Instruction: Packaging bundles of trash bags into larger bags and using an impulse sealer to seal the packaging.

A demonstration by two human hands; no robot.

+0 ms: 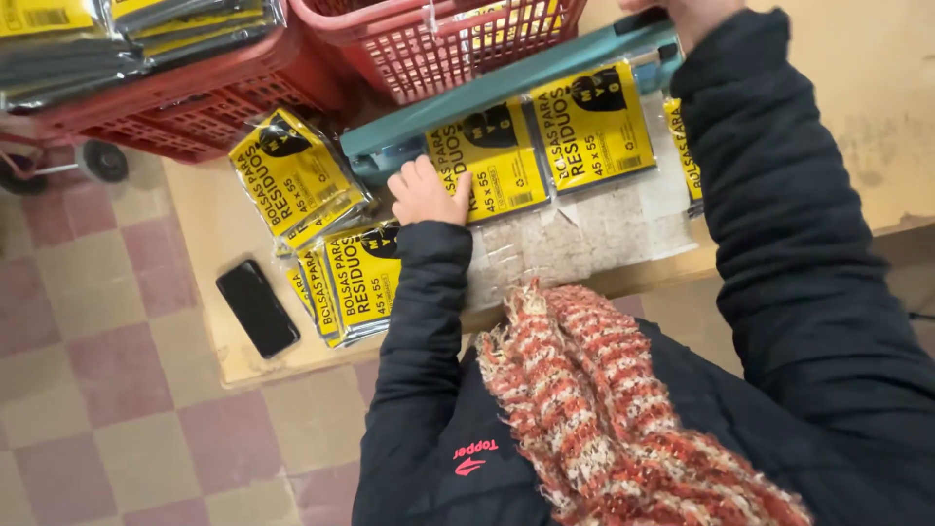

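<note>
The table, pale and worn, carried everything, with a checkered floor beyond its edge. Two red baskets stood past the hands, one already stacked with flat yellow-and-black packets. A long teal heat sealer lay across the table, its arm pressed down. The right hand rested on the sealer's far handle, mostly cut off by the frame's edge, so its grip could not be told for certain; it seemed to bear down on the bar. Under the bar lay two yellow packets, side by side. The left hand sat just below the bar, fingers curled and pressing flat on the nearer packet's lower corner, pinching nothing. Outward of the left hand a loose heap of packets waited or lay finished; which could not be told. By my judgement the work stood midway. A black phone lay outward still.
</note>
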